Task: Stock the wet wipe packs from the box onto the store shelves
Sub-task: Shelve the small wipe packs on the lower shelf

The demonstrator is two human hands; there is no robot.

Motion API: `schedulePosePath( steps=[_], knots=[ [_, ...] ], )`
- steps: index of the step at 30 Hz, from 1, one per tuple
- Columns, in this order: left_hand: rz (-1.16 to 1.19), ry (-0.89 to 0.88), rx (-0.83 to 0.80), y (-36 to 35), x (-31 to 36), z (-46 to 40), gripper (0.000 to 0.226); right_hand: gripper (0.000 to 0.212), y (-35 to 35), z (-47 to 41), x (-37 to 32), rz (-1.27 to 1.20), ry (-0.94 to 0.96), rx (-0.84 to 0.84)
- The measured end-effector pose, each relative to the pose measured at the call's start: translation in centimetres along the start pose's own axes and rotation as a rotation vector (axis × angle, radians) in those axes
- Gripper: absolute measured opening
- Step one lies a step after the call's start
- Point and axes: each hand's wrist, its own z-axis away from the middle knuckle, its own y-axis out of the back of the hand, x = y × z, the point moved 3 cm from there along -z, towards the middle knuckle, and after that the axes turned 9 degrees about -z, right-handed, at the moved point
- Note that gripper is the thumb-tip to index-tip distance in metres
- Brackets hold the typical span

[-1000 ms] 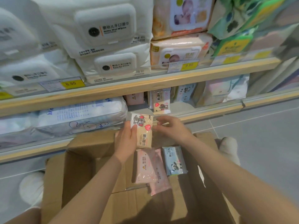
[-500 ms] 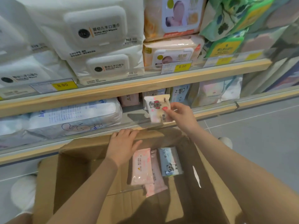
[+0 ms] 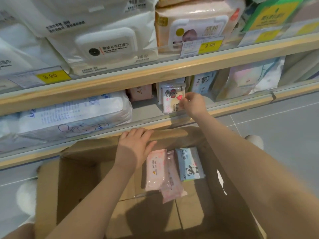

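Observation:
A small cream wipe pack (image 3: 170, 99) with a cartoon animal and a red heart stands on the lower shelf (image 3: 145, 109), in front of others of its kind. My right hand (image 3: 193, 102) pinches its right edge. My left hand (image 3: 136, 145) rests over the far rim of the open cardboard box (image 3: 86, 178) on the floor. Inside the box lie two pink packs (image 3: 156, 169) (image 3: 172, 185) and a blue panda pack (image 3: 189, 164).
The lower shelf also holds a pink pack (image 3: 140, 92), a blue panda pack (image 3: 203, 82), a large white baby pack (image 3: 72, 114) on the left and a pastel pack (image 3: 250, 78) on the right. The upper shelf (image 3: 155, 71) carries big white and orange packs with yellow price tags. Grey tiled floor lies to the right.
My right hand carried the cream pack from above the box onto the lower shelf. My left hand let go of it and dropped onto the box's far rim.

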Motion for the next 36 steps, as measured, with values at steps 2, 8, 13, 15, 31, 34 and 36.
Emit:
schedulePosePath(
  steps=[2,8,13,15,31,34,36],
  knots=[
    [-0.009,-0.001,-0.015,0.0,0.0,0.0,0.046,0.026,0.4,0.5,-0.4,0.037,0.021,-0.037],
    [-0.026,0.015,-0.066,0.7,0.5,0.5,0.046,0.052,4.1,6.1,-0.5,0.104,0.151,-0.036],
    [-0.003,0.021,-0.045,1.7,1.6,1.9,0.054,0.046,8.3,14.0,3.7,0.267,0.237,0.009],
    [0.051,0.014,-0.029,2.3,3.2,3.2,0.057,0.049,9.4,17.0,6.5,0.291,0.18,0.045],
    [0.654,0.291,-0.452,-5.9,14.1,3.8,0.059,0.049,8.4,21.7,12.2,0.254,0.049,0.111],
    [0.566,0.31,-0.5,-8.3,15.5,2.9,0.074,0.048,8.3,21.6,12.4,0.239,0.038,0.122],
    [0.491,0.306,-0.481,-9.0,16.0,2.5,0.08,0.047,8.2,21.5,12.5,0.225,0.044,0.12]
  ],
)
